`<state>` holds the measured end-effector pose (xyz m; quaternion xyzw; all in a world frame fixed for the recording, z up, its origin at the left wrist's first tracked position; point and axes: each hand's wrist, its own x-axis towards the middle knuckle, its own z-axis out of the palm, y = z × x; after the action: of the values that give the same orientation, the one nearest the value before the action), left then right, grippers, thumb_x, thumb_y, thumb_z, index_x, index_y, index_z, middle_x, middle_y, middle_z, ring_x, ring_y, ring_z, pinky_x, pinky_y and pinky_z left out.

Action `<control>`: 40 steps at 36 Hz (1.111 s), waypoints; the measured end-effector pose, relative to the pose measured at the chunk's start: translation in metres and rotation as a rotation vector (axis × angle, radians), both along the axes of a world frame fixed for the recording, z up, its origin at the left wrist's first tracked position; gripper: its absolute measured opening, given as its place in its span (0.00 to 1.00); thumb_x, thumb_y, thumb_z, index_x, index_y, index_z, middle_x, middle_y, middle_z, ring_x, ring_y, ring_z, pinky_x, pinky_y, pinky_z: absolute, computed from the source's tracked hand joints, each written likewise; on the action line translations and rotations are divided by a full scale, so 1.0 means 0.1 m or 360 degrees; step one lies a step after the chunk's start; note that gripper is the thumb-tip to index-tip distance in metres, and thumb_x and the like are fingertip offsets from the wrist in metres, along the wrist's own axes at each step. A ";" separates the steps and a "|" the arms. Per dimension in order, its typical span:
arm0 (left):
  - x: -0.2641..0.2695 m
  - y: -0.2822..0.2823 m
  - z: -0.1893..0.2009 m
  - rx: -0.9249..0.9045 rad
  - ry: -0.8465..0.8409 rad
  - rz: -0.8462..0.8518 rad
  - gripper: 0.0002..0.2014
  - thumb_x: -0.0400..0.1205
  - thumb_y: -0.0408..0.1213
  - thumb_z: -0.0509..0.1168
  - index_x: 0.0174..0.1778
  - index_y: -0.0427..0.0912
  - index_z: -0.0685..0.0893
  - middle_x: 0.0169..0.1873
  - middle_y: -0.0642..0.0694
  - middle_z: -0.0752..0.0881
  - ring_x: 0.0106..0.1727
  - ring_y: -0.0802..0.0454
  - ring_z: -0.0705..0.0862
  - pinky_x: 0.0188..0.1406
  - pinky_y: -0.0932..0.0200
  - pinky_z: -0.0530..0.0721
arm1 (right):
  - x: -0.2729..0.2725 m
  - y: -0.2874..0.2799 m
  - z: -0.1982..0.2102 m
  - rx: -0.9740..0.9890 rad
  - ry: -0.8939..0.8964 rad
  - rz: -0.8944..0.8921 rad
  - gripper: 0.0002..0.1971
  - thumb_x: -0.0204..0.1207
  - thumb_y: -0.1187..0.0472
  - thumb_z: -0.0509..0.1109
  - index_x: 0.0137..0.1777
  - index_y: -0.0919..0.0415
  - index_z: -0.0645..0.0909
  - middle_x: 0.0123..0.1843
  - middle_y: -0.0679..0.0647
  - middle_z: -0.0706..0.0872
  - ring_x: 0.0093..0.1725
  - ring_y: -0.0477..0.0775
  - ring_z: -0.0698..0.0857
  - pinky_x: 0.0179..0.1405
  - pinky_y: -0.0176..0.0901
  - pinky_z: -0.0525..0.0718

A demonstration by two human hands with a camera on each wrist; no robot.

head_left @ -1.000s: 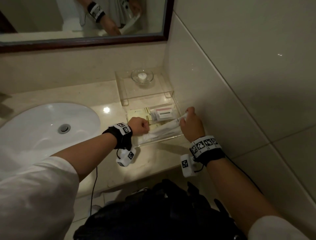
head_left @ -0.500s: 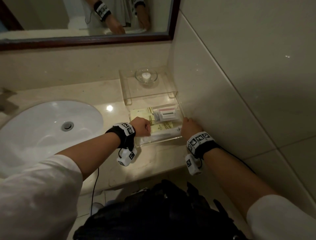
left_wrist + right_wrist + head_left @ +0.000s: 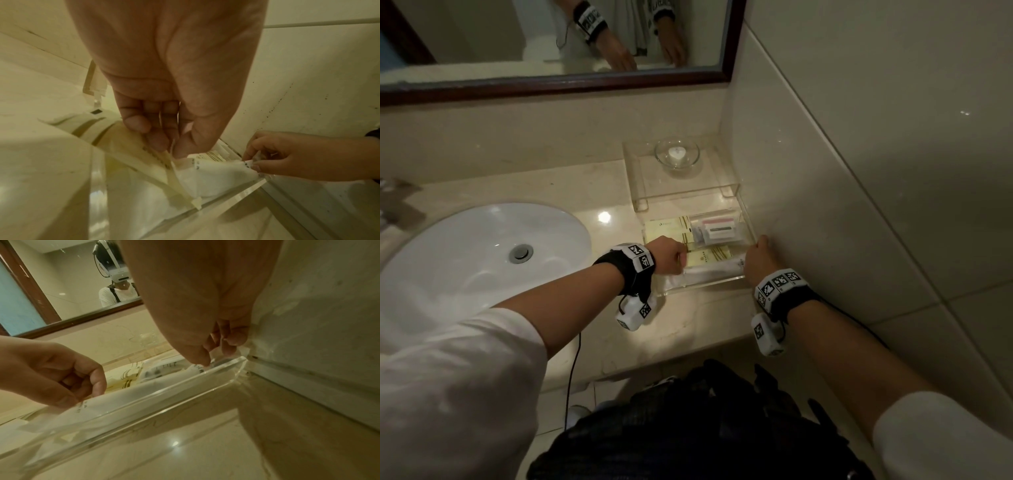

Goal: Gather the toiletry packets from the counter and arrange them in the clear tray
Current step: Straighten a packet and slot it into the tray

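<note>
A clear tray (image 3: 702, 286) sits on the counter against the right wall. Inside lie yellow-striped packets (image 3: 671, 228) and a small white box with pink and green bands (image 3: 719, 230). A long white packet (image 3: 710, 272) lies along the tray's front wall (image 3: 144, 395). My left hand (image 3: 669, 255) pinches its left end (image 3: 185, 162) between thumb and fingers. My right hand (image 3: 758, 262) pinches its right end (image 3: 249, 163) at the tray's right corner, close to the wall.
A white sink (image 3: 479, 260) lies to the left. Behind the tray stands a clear riser (image 3: 681, 181) carrying a glass dish (image 3: 677, 154). A framed mirror (image 3: 558, 78) hangs above. The tiled wall (image 3: 859, 171) closes the right side. A black bag (image 3: 688, 428) hangs below.
Both hands have lowered the long white packet from above the tray down into its front part. The right hand moved toward the tray's right corner by the wall.
</note>
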<state>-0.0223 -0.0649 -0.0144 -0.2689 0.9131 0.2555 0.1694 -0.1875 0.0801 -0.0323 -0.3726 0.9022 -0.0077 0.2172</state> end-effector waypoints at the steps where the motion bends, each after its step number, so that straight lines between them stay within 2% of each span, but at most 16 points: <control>1: 0.00 0.00 0.00 0.0002 0.0013 0.0002 0.10 0.76 0.32 0.66 0.53 0.41 0.86 0.52 0.44 0.88 0.56 0.46 0.84 0.57 0.58 0.80 | 0.01 0.00 0.03 0.0018 0.0006 0.0011 0.16 0.79 0.67 0.61 0.65 0.72 0.74 0.69 0.69 0.70 0.64 0.68 0.77 0.60 0.54 0.79; 6: 0.03 -0.02 0.00 -0.0005 0.0088 0.0044 0.09 0.78 0.31 0.63 0.50 0.39 0.86 0.51 0.45 0.88 0.56 0.47 0.83 0.55 0.60 0.78 | -0.01 -0.02 -0.02 0.0090 0.0143 0.0128 0.17 0.80 0.64 0.64 0.67 0.67 0.72 0.72 0.63 0.64 0.63 0.61 0.78 0.63 0.46 0.78; 10: 0.05 -0.04 0.00 -0.0006 0.0101 0.0048 0.09 0.77 0.31 0.63 0.49 0.38 0.87 0.50 0.44 0.89 0.54 0.48 0.84 0.51 0.62 0.76 | -0.02 -0.02 -0.06 0.0059 0.0136 0.0147 0.17 0.81 0.62 0.64 0.67 0.68 0.72 0.71 0.64 0.64 0.62 0.62 0.79 0.63 0.49 0.78; 14: 0.08 -0.05 0.00 -0.0037 0.0101 0.0017 0.08 0.75 0.31 0.66 0.48 0.38 0.87 0.47 0.44 0.89 0.44 0.53 0.80 0.50 0.62 0.78 | -0.03 -0.03 -0.08 -0.0095 0.0011 0.0115 0.17 0.80 0.61 0.63 0.66 0.68 0.72 0.67 0.67 0.69 0.62 0.67 0.78 0.59 0.54 0.80; 18: 0.09 -0.05 0.01 -0.0074 0.0103 0.0022 0.07 0.76 0.30 0.65 0.45 0.41 0.86 0.44 0.45 0.88 0.46 0.50 0.82 0.48 0.63 0.76 | -0.01 -0.01 -0.07 -0.0112 -0.0035 0.0096 0.16 0.80 0.62 0.61 0.66 0.68 0.71 0.67 0.68 0.71 0.62 0.69 0.77 0.58 0.56 0.80; 21: 0.09 -0.06 0.01 -0.0098 0.0092 0.0039 0.07 0.76 0.30 0.62 0.44 0.45 0.83 0.42 0.47 0.85 0.45 0.52 0.79 0.48 0.61 0.78 | 0.00 -0.01 -0.07 -0.0073 -0.0042 0.0112 0.17 0.80 0.62 0.61 0.67 0.67 0.71 0.67 0.65 0.69 0.63 0.67 0.77 0.60 0.55 0.80; 24: 0.11 -0.08 0.01 -0.0074 0.0030 -0.0006 0.08 0.75 0.31 0.64 0.46 0.45 0.85 0.46 0.48 0.87 0.48 0.50 0.82 0.52 0.58 0.81 | -0.01 -0.02 -0.07 -0.0027 -0.0020 0.0128 0.18 0.81 0.59 0.61 0.68 0.65 0.71 0.68 0.62 0.66 0.63 0.64 0.77 0.63 0.54 0.79; 28: 0.13 -0.10 0.01 -0.0046 -0.0054 -0.0111 0.15 0.73 0.28 0.65 0.54 0.45 0.85 0.53 0.46 0.84 0.55 0.46 0.83 0.58 0.54 0.83 | -0.02 -0.01 -0.07 -0.0073 -0.0030 0.0094 0.18 0.80 0.60 0.63 0.67 0.66 0.71 0.68 0.66 0.69 0.62 0.68 0.78 0.60 0.56 0.79; 36: 0.17 -0.14 -0.01 -0.0298 -0.0196 -0.0322 0.26 0.70 0.37 0.73 0.64 0.58 0.78 0.62 0.48 0.75 0.64 0.44 0.72 0.60 0.52 0.77 | -0.03 -0.01 -0.10 -0.0107 -0.0045 0.0097 0.17 0.79 0.62 0.61 0.67 0.67 0.71 0.68 0.68 0.71 0.63 0.70 0.77 0.60 0.57 0.80; 40: 0.19 -0.15 -0.04 -0.0296 -0.0155 -0.0282 0.26 0.71 0.36 0.74 0.63 0.58 0.78 0.64 0.48 0.73 0.66 0.44 0.72 0.61 0.51 0.76 | -0.04 -0.01 -0.13 -0.0119 -0.0049 0.0085 0.17 0.79 0.62 0.61 0.67 0.66 0.72 0.68 0.68 0.71 0.63 0.69 0.77 0.60 0.59 0.80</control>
<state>-0.0035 -0.0799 -0.0184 -0.2138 0.9437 0.1403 0.2097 -0.1915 0.0794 -0.0448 -0.4043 0.8875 -0.0414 0.2173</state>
